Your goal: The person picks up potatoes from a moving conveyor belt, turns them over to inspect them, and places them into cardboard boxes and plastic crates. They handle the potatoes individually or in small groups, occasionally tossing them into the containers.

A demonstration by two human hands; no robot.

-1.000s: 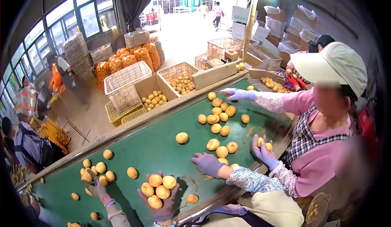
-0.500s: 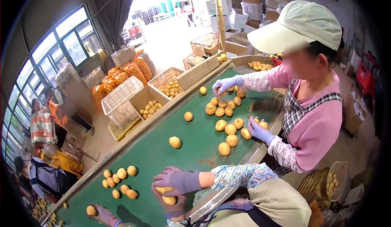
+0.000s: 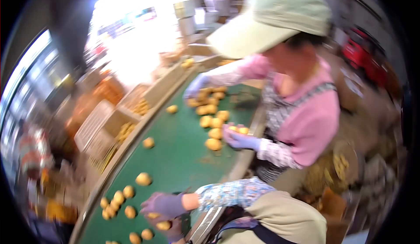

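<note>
Right hand cups a fruit, near on the surface; left unseen. Firm, light, prone to roll: best cradled from beneath.

Belt: matt green covering, looks like rubber or coated cloth, smooth, down the middle of the frame.
Fruit: yellow-orange skins, dull with a faint sheen; blur hides finer texture.
Gloved hand, lower centre: purple knitted cloth glove, matt.
Sleeve, lower centre: thin printed cloth, floral, matt.
Co-worker's cap, top right: pale green woven cloth, matt.
Co-worker's top: pink soft cloth, matt, over a checked cloth bib.
Belt edge, bottom centre: bare metal, slightly shiny.
Crate, left: white plastic lattice, blurred.
</note>
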